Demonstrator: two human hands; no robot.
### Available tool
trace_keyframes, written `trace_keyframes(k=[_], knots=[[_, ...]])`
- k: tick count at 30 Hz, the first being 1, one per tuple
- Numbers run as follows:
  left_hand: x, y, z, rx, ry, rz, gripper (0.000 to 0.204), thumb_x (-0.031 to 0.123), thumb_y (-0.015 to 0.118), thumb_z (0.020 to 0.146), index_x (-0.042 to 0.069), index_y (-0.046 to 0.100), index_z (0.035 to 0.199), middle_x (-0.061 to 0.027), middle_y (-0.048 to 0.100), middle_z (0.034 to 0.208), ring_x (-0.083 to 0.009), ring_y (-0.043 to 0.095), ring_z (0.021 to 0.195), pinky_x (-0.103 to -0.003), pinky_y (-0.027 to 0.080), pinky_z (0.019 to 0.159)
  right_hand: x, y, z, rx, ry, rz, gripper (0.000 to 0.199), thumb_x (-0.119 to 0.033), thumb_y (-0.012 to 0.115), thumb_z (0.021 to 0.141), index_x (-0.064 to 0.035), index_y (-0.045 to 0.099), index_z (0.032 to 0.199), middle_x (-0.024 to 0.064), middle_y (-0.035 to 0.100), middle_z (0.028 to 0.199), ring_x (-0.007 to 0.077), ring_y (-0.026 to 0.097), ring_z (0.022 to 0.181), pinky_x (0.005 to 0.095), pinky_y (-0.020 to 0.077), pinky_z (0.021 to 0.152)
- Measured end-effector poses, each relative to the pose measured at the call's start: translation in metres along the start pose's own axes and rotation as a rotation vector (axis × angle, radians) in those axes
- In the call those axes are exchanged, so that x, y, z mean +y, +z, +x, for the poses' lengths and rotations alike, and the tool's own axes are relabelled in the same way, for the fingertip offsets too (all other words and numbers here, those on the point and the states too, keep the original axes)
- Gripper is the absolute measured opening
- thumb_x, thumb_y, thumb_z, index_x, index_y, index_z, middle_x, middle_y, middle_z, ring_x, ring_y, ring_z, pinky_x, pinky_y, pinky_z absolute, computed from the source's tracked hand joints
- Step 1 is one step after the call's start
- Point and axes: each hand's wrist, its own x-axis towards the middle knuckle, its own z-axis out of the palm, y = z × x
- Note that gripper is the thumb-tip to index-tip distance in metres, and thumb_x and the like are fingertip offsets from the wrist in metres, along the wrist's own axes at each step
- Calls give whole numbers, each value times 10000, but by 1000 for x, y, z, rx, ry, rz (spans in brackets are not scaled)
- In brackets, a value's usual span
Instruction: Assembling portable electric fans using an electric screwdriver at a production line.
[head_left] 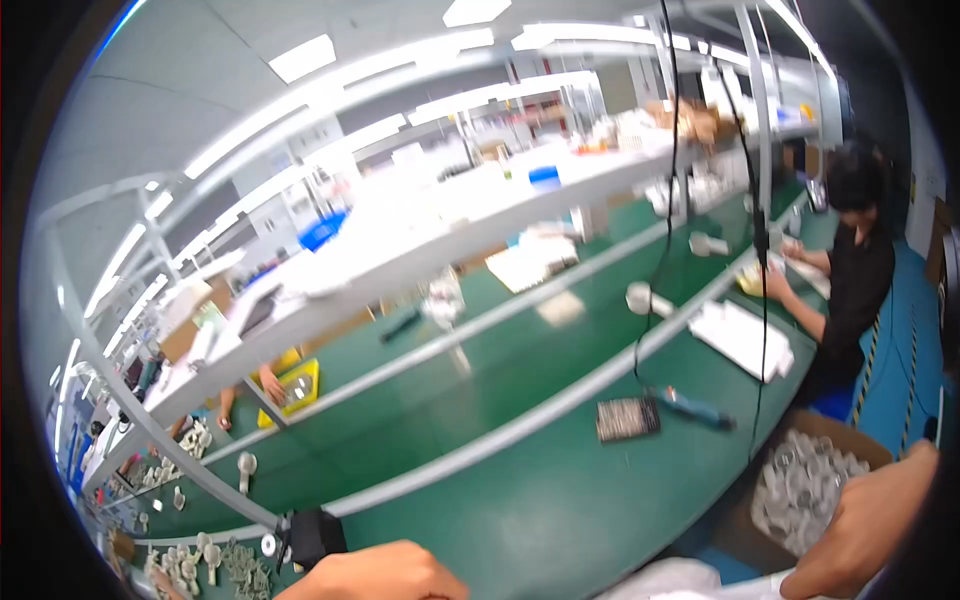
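My right hand [872,518] is at the lower right, beside a cardboard box [868,432] full of whitish, translucent plastic parts [803,487]. Its fingers look curled, but what they hold, if anything, is hidden. A crumpled white sheet-like thing [672,578] lies at the lower edge, reaching toward that hand. My left hand [385,573] is over the near edge of the green bench [480,510], with its fingers cut off by the frame and blurred. Close to it stands a black device [316,538].
On the bench lie a blue-handled tool [700,408] and a small block of tiny parts [628,419]. Cables [668,200] hang down. A white stack [742,340] lies before a seated co-worker [862,260]. Another person's hand reaches into a yellow tray [312,380]. Grey parts [190,570] lie lower left.
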Motion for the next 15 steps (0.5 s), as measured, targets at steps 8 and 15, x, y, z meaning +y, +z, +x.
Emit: trace_keyframes(k=[8,15], knots=[[-11,22,-8,-194,-1,-54,484,378,690,843,-14,583,1107,-142,671,932,-173,646,809,-314,532,716,12,18,13,109,98,108,132,-64,453,816,-27,555,740,141,544,640,292,516,581,358,407,569],[2,41,1,-94,289,-518,634,342,695,847,-71,463,1268,-140,609,1177,-163,591,1003,-341,494,862,88,74,21,272,68,814,268,-15,375,850,26,575,1023,42,576,715,102,489,567,246,400,536]])
